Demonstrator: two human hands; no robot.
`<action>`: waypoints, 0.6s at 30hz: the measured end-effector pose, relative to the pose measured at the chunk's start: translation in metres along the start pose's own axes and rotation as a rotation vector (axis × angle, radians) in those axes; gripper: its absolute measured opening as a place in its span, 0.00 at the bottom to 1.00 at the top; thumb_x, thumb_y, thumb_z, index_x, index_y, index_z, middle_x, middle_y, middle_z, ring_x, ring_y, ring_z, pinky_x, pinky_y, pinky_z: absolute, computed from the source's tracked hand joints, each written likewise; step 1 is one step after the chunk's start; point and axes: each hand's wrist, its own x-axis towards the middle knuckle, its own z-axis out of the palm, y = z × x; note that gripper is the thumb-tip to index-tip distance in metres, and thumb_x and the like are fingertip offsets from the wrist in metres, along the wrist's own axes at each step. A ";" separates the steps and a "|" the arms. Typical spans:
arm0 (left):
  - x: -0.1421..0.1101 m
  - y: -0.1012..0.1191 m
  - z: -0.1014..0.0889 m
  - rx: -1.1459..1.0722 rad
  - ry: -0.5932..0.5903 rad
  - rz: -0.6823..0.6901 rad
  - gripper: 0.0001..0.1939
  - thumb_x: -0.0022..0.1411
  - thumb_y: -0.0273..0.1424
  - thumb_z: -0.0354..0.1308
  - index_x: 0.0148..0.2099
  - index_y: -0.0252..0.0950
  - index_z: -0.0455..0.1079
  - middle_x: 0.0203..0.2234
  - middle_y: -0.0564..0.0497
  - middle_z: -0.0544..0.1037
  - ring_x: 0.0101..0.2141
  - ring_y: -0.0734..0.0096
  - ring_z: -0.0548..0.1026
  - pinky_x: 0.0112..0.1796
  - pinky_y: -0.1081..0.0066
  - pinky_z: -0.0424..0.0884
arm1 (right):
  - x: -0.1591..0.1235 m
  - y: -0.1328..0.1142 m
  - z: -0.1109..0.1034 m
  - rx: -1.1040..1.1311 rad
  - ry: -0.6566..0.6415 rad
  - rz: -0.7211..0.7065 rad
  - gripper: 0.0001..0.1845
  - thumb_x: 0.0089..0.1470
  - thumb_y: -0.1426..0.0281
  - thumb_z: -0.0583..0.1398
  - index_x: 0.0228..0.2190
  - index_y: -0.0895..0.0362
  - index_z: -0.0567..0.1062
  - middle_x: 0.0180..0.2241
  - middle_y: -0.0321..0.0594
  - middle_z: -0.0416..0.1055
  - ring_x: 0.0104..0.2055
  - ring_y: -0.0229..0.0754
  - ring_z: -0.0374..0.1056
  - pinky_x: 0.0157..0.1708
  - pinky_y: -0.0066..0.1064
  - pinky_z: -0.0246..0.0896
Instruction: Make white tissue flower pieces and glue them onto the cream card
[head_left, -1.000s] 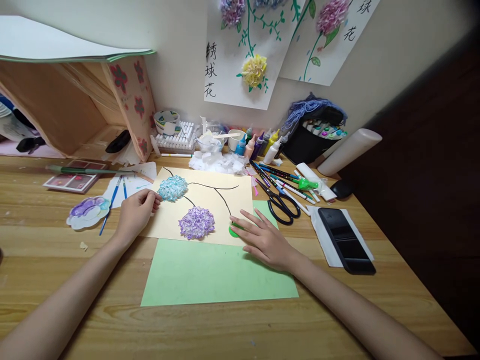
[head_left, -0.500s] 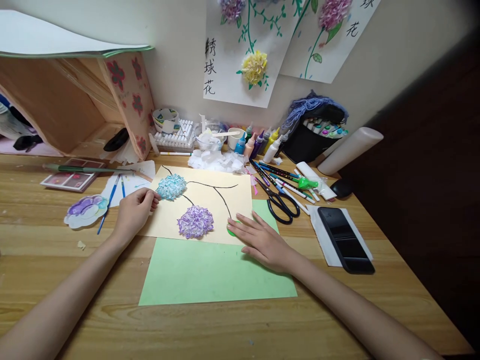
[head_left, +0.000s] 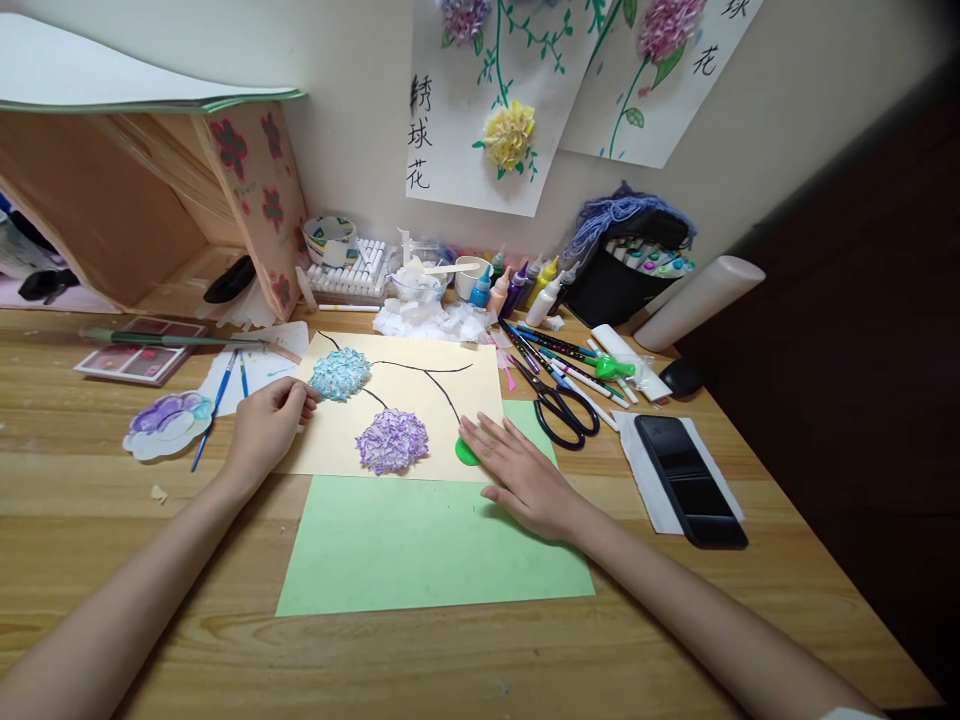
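A cream sheet of paper (head_left: 442, 350) lies over a green sheet (head_left: 405, 560) on the wooden table. Black curved lines run across it, with a fluffy blue paper flower (head_left: 341, 374) and a purple one (head_left: 392, 441) on top. My left hand (head_left: 271, 422) has its fingers pinched at the cream sheet's left edge, beside the blue flower. My right hand (head_left: 525, 480) lies flat with fingers stretched over the sheet's lower right corner. A round green piece (head_left: 468, 452) shows partly under its fingertips, at the end of a black line.
Black-handled scissors (head_left: 564, 412), several pens, and a phone (head_left: 690, 480) on white tissue lie at right. Paint bottles (head_left: 517, 288) and white paper scraps (head_left: 435, 320) stand behind. A paint palette (head_left: 169, 422) and brushes (head_left: 215, 412) are at left, near an open pink box (head_left: 251, 200).
My right hand has shifted slightly upward, and more of the green round piece shows. The cream sheet's right side has turned slightly away from me. My left hand stays nearly in place.
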 end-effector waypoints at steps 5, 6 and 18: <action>-0.001 -0.002 -0.001 0.000 -0.011 0.020 0.12 0.59 0.37 0.45 0.29 0.43 0.68 0.23 0.54 0.72 0.27 0.66 0.71 0.31 0.65 0.69 | 0.001 -0.004 0.000 -0.081 -0.017 -0.032 0.31 0.61 0.56 0.45 0.62 0.51 0.46 0.63 0.38 0.49 0.67 0.47 0.37 0.62 0.52 0.33; -0.001 -0.002 0.000 -0.001 -0.009 0.021 0.12 0.59 0.37 0.45 0.29 0.43 0.68 0.23 0.54 0.72 0.28 0.66 0.71 0.32 0.64 0.69 | 0.001 -0.005 0.000 -0.092 -0.008 -0.027 0.31 0.61 0.56 0.46 0.62 0.52 0.47 0.63 0.38 0.49 0.67 0.47 0.37 0.62 0.52 0.33; -0.002 -0.004 0.002 0.101 0.017 0.052 0.15 0.60 0.41 0.43 0.29 0.43 0.68 0.23 0.55 0.72 0.27 0.65 0.72 0.32 0.64 0.67 | -0.005 -0.005 -0.003 -0.089 -0.031 -0.037 0.32 0.61 0.55 0.45 0.62 0.50 0.42 0.63 0.36 0.47 0.67 0.48 0.35 0.62 0.56 0.32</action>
